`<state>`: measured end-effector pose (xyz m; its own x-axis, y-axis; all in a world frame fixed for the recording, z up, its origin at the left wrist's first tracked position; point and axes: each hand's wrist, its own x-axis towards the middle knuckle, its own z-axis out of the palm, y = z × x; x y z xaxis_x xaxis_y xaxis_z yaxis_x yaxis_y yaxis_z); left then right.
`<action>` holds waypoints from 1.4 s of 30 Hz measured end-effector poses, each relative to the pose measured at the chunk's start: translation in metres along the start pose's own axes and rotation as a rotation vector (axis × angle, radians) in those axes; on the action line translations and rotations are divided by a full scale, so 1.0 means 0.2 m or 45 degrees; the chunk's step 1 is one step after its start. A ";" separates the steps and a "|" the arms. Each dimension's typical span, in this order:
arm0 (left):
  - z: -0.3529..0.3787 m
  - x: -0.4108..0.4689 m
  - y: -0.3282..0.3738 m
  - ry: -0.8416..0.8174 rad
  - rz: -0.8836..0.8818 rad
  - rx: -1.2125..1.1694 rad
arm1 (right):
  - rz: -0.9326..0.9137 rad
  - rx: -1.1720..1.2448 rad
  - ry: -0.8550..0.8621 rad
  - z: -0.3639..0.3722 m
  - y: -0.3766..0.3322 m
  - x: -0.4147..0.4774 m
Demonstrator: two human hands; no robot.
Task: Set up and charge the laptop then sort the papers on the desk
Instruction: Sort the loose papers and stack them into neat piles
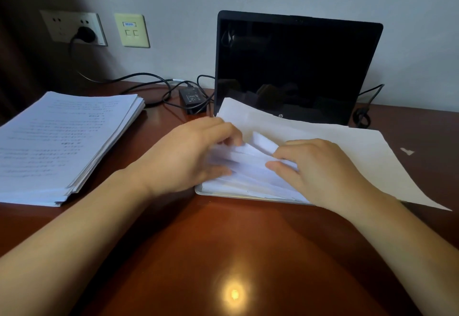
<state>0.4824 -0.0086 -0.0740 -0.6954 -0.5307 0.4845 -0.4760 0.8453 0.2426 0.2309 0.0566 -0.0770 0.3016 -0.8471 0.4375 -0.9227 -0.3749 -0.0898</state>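
Observation:
An open laptop (295,67) with a dark screen stands at the back of the desk, its base covered by loose white papers (248,164). A large cream sheet (347,151) lies over the keyboard and hangs past the right side. My left hand (191,154) and my right hand (320,169) both grip the fanned white sheets on the laptop base, fingers curled into them. A thick stack of printed papers (62,141) rests at the left. The charger brick (192,98) sits left of the screen, its cable running to a plug (85,33) in the wall socket.
The desk (223,253) is glossy red-brown wood with a lamp glare near the front. A second wall plate (131,29) sits beside the socket. A black cable (365,107) loops behind the laptop's right side. A small paper scrap (407,151) lies at the right.

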 end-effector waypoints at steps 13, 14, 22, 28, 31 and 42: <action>0.03 0.01 -0.06 0.048 0.204 0.483 | 0.159 0.098 -0.037 -0.05 -0.03 0.00; 0.03 0.01 -0.06 0.096 0.185 0.481 | 0.130 0.097 -0.043 -0.04 -0.03 0.00; 0.03 0.02 -0.02 0.395 0.040 0.430 | -0.042 0.089 -0.045 -0.03 -0.07 -0.01; 0.02 0.05 -0.02 0.552 -0.108 0.312 | 0.058 -0.025 -0.061 -0.05 -0.06 0.02; 0.01 0.04 -0.05 0.594 -0.357 0.086 | 0.127 0.000 -0.118 -0.09 -0.05 0.03; 0.04 0.05 -0.12 0.543 -0.711 -1.288 | 0.143 1.076 0.413 -0.17 -0.05 0.03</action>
<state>0.4819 -0.0345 -0.0809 -0.2084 -0.9326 0.2948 0.1113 0.2768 0.9545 0.2342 0.0676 -0.0427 0.0203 -0.7960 0.6049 -0.4209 -0.5556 -0.7170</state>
